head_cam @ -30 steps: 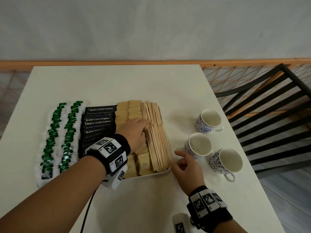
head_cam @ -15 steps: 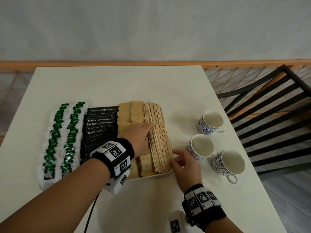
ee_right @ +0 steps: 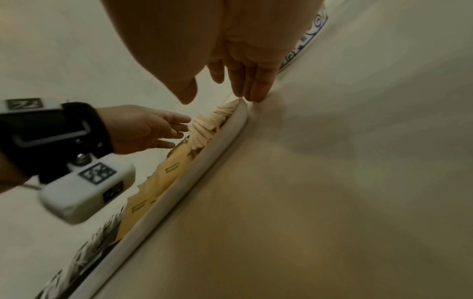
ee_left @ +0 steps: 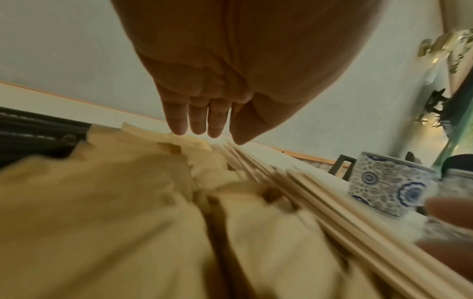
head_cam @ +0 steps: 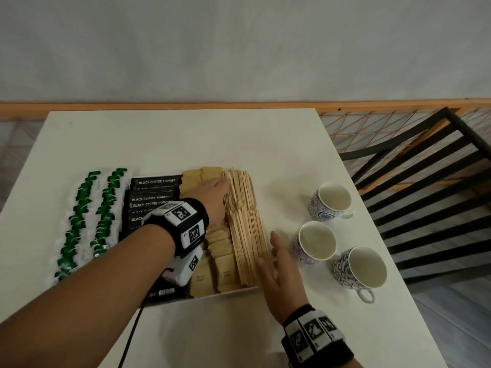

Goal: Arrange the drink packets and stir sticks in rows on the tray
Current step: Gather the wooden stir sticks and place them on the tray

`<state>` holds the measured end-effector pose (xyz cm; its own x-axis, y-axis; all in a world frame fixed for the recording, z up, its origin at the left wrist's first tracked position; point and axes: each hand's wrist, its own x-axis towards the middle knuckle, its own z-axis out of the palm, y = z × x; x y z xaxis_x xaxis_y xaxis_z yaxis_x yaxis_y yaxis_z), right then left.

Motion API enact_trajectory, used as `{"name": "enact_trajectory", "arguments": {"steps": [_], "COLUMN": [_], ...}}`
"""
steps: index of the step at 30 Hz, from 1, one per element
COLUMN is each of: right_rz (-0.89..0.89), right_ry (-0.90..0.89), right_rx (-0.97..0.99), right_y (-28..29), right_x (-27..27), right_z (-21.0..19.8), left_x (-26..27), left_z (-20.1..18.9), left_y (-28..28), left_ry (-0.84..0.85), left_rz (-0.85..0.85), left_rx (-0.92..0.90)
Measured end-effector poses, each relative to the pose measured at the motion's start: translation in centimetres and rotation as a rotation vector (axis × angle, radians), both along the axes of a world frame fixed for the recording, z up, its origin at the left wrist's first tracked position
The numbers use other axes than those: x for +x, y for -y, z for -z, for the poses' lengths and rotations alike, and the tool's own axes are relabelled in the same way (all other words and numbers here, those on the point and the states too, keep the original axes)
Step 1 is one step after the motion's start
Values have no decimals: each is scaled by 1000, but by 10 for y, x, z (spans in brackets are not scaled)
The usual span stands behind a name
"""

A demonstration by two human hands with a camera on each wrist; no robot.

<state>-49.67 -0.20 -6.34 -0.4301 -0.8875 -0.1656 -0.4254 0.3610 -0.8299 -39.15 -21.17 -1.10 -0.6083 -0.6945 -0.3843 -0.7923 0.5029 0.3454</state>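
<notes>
On the white tray (head_cam: 225,294) near the table's (head_cam: 186,134) front edge, the stir sticks (head_cam: 247,229) along its right edge are flanked by the left hand (head_cam: 210,197) and right hand (head_cam: 281,282), fingers straight, gripping nothing, beside brown packets (head_cam: 223,264).

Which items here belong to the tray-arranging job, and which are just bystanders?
Job: tray, stir sticks, brown packets, black coffee packets, green-and-white packets, left hand, right hand.
Bystanders: three cups, chair.
</notes>
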Motion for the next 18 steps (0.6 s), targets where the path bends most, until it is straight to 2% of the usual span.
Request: {"name": "enact_trajectory", "arguments": {"steps": [2, 6, 18], "right_rz": [-70, -183, -233], "right_ry": [-1, -146, -189], "right_rx": [33, 51, 28], "right_y": [0, -5, -6], "right_x": [-1, -1, -2], "right_z": [-2, 0, 4], "left_x": [-6, -17, -38], "left_z": [-1, -2, 5], "left_y": [18, 46, 65], "left_ry": [18, 73, 59], "left_rz": [-13, -38, -33], "left_rx": [-8, -9, 96]}}
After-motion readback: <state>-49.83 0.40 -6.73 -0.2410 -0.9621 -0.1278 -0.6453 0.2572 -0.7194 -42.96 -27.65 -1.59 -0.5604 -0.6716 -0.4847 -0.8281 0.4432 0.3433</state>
